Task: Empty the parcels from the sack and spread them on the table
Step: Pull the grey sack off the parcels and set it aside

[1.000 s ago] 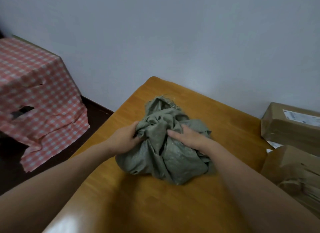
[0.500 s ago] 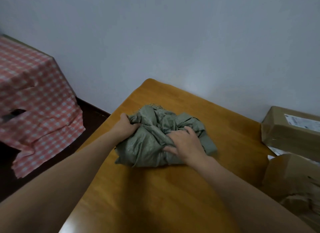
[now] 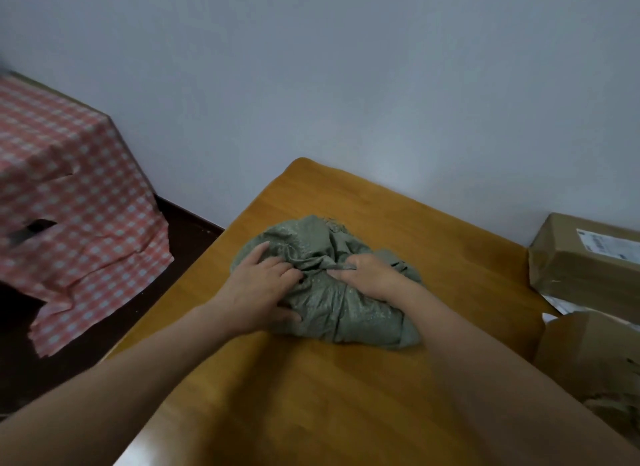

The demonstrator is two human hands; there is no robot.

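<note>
Grey-green woven cloth is bunched under both sets of fingers. Right hand (image 3: 372, 275): fingers curled in, pinching a ridge of fabric near the top middle of the sack (image 3: 349, 315). Left hand (image 3: 256, 289): index finger lies straight along the cloth, the other fingers bend into a crease, and the thumb is hooked against the near-left side, so it grips the fabric too. The sack is crumpled into a low mound lying on the wooden table (image 3: 311, 403), close to the table's left edge; frayed threads show at the mound's far side. Cannot tell whether anything is inside it. Both bare forearms run in from the near edge of the view. At the right end of the table sits a cardboard parcel (image 3: 571, 268) with a white label (image 3: 607, 245) on top, and nearer, a brown-wrapped parcel (image 3: 588, 351); both are well apart from the sack. Left of the table are dark floor (image 3: 188, 230) and a red-and-white chequered cover (image 3: 69, 188) draped over something. Pale wall (image 3: 346, 84) behind.
</note>
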